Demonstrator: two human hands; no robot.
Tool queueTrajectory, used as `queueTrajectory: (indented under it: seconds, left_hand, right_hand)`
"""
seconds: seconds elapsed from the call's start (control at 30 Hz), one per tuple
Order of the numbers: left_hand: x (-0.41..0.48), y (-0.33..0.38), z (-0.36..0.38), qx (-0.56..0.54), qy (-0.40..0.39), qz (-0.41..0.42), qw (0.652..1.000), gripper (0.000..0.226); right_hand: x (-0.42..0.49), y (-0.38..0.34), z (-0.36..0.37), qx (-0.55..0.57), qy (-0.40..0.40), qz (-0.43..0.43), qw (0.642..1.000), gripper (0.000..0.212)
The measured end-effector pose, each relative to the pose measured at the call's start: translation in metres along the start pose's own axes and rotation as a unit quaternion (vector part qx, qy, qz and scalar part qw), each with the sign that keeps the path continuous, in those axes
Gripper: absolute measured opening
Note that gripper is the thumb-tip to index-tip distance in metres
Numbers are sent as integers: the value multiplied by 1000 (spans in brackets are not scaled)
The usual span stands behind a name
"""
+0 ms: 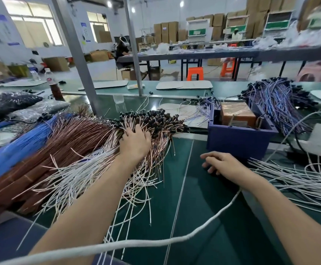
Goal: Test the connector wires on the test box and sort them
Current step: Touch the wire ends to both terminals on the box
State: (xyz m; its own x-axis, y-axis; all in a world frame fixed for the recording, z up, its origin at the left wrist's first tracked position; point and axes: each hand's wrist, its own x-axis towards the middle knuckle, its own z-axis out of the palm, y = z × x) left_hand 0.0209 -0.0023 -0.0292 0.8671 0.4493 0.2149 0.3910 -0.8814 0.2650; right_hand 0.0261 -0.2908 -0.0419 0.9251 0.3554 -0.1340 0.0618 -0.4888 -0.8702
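1. The left hand is resting on the pile of brown-and-white connector wires, fingertips buried among the black plugs; whether it is gripping any cannot be told.
2. The right hand is hovering over the green mat, fingers loosely curled, holding nothing.
3. The blue test box, just beyond the right hand, is holding a copper-coloured block.

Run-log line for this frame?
left hand: fingers in wire pile, grip unclear | right hand: empty, near test box | stage: picking a wire
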Motion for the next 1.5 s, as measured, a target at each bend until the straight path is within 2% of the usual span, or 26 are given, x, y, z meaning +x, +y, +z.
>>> queueTrajectory:
  seconds: [0.17,0.27,0.33,0.4,0.43,0.5,0.6,0.7,0.83,0.93,1.03,1.13,1.3,1.5]
  left_hand:
    - [-12,5,2,15,8,37,999,63]
    - [-7,-3,-9,-55,14,53,997,57]
    - [2,-12,-22,-117,50,38,991,46]
    - [16,-29,-35,-131,77,-16,988,34]
    - [23,-38,-39,-116,70,-51,989,30]
    - [33,-57,-41,-70,2,-115,991,32]
    - [37,-71,-35,-39,-82,-138,986,42]
    - [41,-74,-29,-43,-92,-135,986,47]
    - [46,-77,-28,-35,-91,-124,987,26]
    - [48,-77,-27,-30,-72,-119,990,22]
    - [46,-78,-23,-58,-48,-123,990,28]
    - [40,-76,-22,-100,11,-103,990,22]
    - [28,-66,-26,-183,137,-29,973,24]
    - [11,-55,-29,-212,248,114,938,19]
  right_hand:
    - [0,-4,-1,1,-11,10,1000,21]
    - [1,-4,1,8,-4,18,1000,22]
    - [0,-3,0,20,-2,23,1000,22]
    - [-1,-4,0,33,0,28,999,22]
    - [-1,-4,0,40,1,30,999,22]
    - [-2,-6,0,48,2,32,998,22]
    - [-3,-5,0,51,3,32,998,22]
    - [-2,-4,0,55,7,31,998,23]
    - [-1,-1,0,60,7,30,998,23]
    - [1,1,-2,67,8,29,997,22]
    - [2,1,-3,72,6,31,997,22]
    - [2,2,-3,77,4,31,997,22]
    - [3,3,-3,81,4,29,996,21]
    - [3,4,-3,96,2,25,995,21]
